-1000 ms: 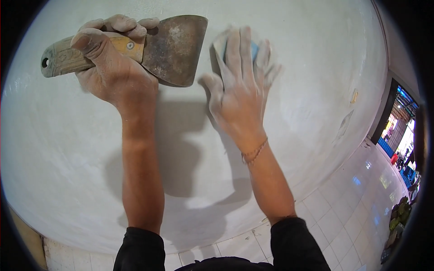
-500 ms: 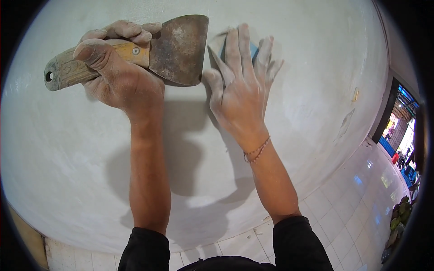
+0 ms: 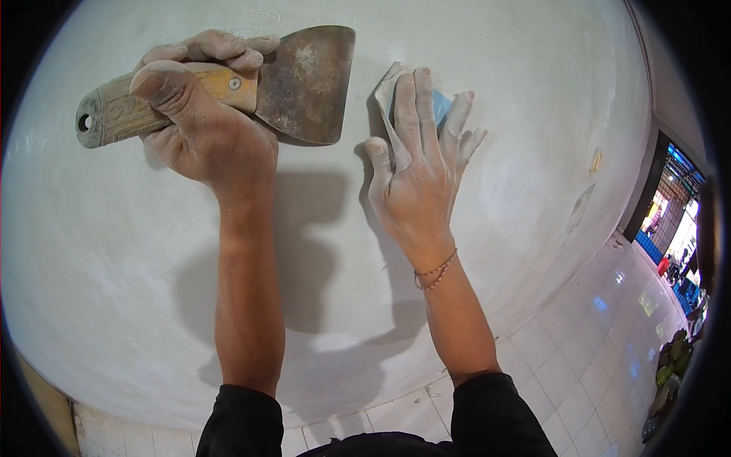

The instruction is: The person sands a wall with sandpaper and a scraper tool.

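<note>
My left hand (image 3: 209, 114) is closed round the wooden handle of a putty knife (image 3: 307, 84), its wide blade rust-stained and pointing right. The knife is held level in front of the wall. To its right, my dusty right hand (image 3: 420, 171) presses a sheet of sandpaper (image 3: 442, 105) against the pale wall (image 3: 518, 152). Blue shows between the fingers, and a whitish edge of the sheet curls up beside the index finger. The fingers lie long over the sheet, and its underside is hidden. White dust coats both hands.
Light floor tiles (image 3: 548, 358) run along the foot of the wall. At far right a doorway (image 3: 666, 206) opens onto a bright area, with a dark green heap (image 3: 674, 358) on the floor below it. A small tan mark (image 3: 596, 160) shows on the wall.
My right hand has slid down the wall and slightly right with the sandpaper, and more of the sheet's upper edge shows. My left hand and the putty knife have barely moved.
</note>
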The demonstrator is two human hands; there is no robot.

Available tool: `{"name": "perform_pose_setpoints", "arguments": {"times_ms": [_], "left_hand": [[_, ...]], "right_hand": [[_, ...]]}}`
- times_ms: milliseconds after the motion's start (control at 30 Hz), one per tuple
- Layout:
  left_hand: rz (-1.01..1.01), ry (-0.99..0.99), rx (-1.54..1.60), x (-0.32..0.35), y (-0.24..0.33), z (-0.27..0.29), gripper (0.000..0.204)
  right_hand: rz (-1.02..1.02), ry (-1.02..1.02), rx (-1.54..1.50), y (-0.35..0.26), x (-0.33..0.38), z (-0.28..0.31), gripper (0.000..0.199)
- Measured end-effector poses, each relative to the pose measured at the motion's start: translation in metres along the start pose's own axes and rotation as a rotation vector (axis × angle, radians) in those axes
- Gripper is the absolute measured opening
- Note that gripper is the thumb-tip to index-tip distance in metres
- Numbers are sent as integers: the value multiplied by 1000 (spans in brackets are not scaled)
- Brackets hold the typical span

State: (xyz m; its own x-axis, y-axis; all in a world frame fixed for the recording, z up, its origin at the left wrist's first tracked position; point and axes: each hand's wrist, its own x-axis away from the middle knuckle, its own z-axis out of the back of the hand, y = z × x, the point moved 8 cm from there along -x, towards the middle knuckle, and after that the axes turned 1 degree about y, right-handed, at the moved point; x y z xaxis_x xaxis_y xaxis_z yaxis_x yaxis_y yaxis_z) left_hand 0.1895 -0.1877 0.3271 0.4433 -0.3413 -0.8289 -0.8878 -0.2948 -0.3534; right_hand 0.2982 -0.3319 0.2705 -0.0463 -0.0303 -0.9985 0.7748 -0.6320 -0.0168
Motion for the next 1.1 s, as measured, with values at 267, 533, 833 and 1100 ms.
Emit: {"name": "perform_pose_setpoints", "arguments": {"times_ms": [267, 533, 833, 1100], "left_hand": [[33, 19, 15, 1, -2, -1, 39], [15, -17, 42, 1, -4, -3, 40], [9, -23, 59, 2, -6, -3, 41], [42, 1, 99, 2, -9, -4, 41]], "right_hand": [[11, -6, 9, 0, -3, -3, 64], [50, 131, 122, 2, -48, 7, 50], [25, 181, 97, 14, -52, 7, 46], [46, 108, 171, 22, -54, 6, 55]]}}
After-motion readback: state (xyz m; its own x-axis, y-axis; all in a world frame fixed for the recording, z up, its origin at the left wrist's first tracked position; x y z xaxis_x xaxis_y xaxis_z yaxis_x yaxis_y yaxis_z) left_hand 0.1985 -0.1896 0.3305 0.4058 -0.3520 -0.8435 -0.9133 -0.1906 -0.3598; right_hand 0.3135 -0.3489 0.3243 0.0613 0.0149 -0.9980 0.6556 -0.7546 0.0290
